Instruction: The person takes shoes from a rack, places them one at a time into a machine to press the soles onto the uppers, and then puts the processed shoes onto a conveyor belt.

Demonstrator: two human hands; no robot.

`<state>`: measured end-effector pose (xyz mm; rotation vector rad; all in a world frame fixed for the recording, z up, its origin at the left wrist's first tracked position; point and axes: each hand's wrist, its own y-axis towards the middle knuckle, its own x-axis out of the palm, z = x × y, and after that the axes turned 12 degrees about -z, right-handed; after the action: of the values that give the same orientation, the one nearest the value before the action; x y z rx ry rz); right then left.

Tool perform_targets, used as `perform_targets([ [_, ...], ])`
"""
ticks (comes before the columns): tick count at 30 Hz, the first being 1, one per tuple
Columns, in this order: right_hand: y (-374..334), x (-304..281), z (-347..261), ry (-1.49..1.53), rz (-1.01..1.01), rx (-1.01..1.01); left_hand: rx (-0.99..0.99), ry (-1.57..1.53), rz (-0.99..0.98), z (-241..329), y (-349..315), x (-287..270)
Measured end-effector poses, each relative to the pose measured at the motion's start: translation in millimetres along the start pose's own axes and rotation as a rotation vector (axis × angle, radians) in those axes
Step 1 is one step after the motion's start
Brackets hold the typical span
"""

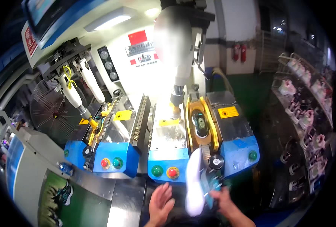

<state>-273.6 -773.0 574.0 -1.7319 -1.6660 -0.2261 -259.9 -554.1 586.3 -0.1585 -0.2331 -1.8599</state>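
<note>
My right hand (225, 203) grips a sneaker (195, 185) by its dark and teal upper. The shoe is turned on its side, so its white sole faces left. My left hand (161, 204) is empty, fingers apart, just below the green button (157, 170) and red button (172, 173) on a blue machine front. Beyond the sneaker, a dark oval piece with a pale green middle (201, 124) sits in a press cradle (214, 126) with yellow side walls. A black round knob (216, 162) is right beside the held shoe.
A second press station (93, 126) with yellow parts stands to the left. A metal ledge (126, 200) runs below it, near another sneaker (65, 193) on a green surface. On the right, a shoe rack (304, 125) carries several shoes. Two fire extinguishers (240, 53) stand by the back wall.
</note>
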Motion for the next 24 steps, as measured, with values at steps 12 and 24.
perform_targets([
  [12,-49,-82,-41,-0.216,0.245,-0.319,-0.074,1.054,0.180,-148,423,71],
  [24,19,-67,-108,-0.215,0.159,-0.206,-0.333,0.677,-0.197,18,308,17],
])
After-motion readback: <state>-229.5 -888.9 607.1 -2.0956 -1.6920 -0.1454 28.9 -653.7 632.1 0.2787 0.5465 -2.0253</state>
